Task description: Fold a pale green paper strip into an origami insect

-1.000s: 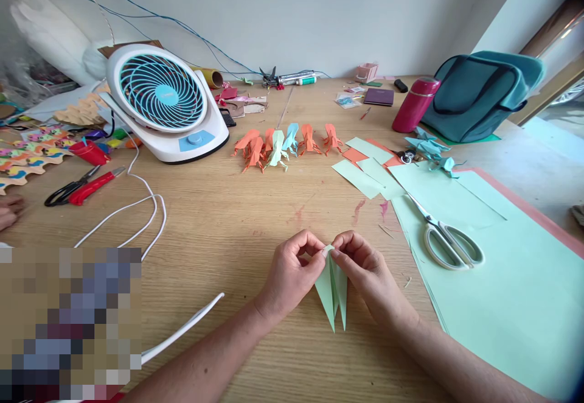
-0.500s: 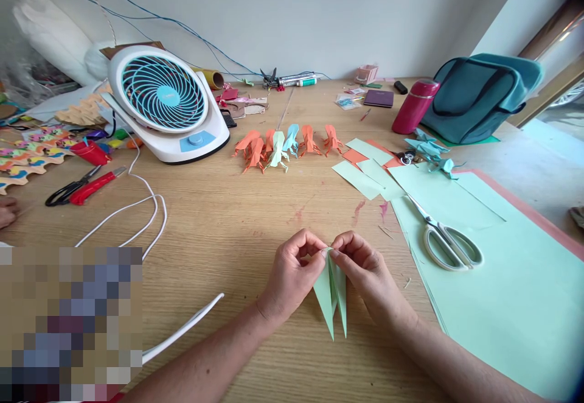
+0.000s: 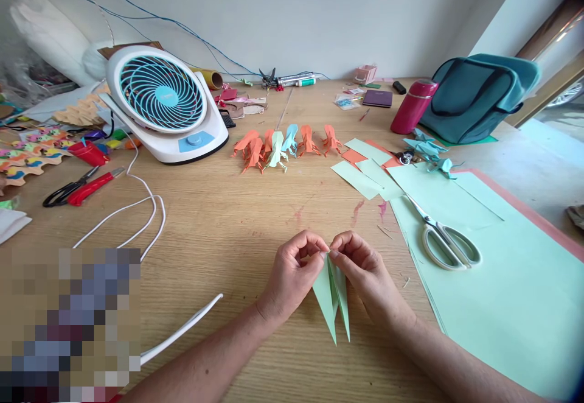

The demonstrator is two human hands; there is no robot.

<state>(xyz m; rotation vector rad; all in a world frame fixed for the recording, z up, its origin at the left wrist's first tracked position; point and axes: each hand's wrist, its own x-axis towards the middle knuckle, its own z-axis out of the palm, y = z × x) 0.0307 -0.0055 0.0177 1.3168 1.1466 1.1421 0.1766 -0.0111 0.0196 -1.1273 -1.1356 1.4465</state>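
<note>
A folded piece of light green paper hangs between my hands, its long narrow points aimed down toward me. My left hand pinches its top edge between thumb and fingers. Close beside it, my right hand pinches the same paper at the top, with the two sets of fingertips almost touching. The fold under the fingertips is hidden. Beyond my hands stands a row of small folded paper figures, among them a pale green figure, a blue figure and several orange figures.
White-handled scissors lie on large green paper sheets at the right. Cut paper strips, a pink bottle and a teal bag are behind. Leftward are a fan, its white cord, and a red-handled knife.
The lower points of the green paper have shifted slightly down and to the right. Both hands keep their pinch. Another person's hand at the left edge has gone out of view.
</note>
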